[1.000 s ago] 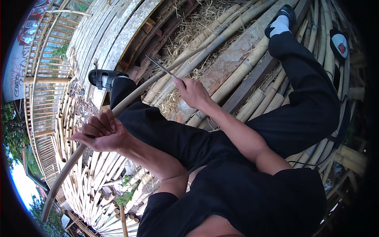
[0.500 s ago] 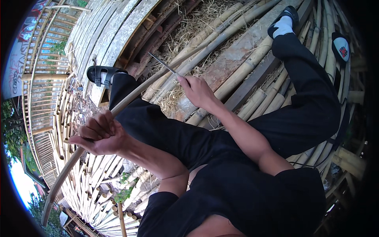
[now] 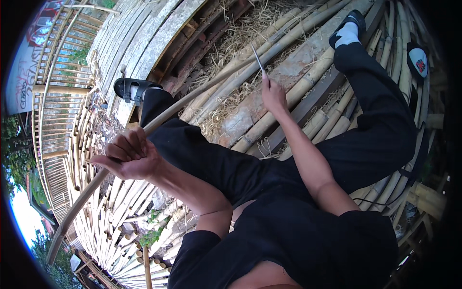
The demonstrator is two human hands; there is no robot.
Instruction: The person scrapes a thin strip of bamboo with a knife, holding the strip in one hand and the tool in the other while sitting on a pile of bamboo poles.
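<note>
A long, slightly bent bamboo strip [image 3: 192, 96] slants from the lower left up toward the upper right, crossing above my left leg. My left hand [image 3: 134, 156] is wrapped around it, thumb pointing left. In my right hand [image 3: 275, 95] is a knife [image 3: 257, 58] with a narrow metal blade, its handle mostly hidden by my fingers. The blade points up and a little left, crossing the far part of the strip in the picture. Whether it touches the strip I cannot tell.
Bamboo poles [image 3: 308, 82] and pale shavings [image 3: 240, 43] lie between my spread legs. A weathered plank platform [image 3: 130, 43] stands at the upper left, with a bamboo fence [image 3: 57, 115] beyond it. Many stacked poles [image 3: 115, 221] fill the lower left. A white-and-black shoe-like item [image 3: 417, 61] lies far right.
My right hand has moved right and away along the strip with the knife, whose blade has swung from pointing left to pointing more upward. My left hand keeps its grip.
</note>
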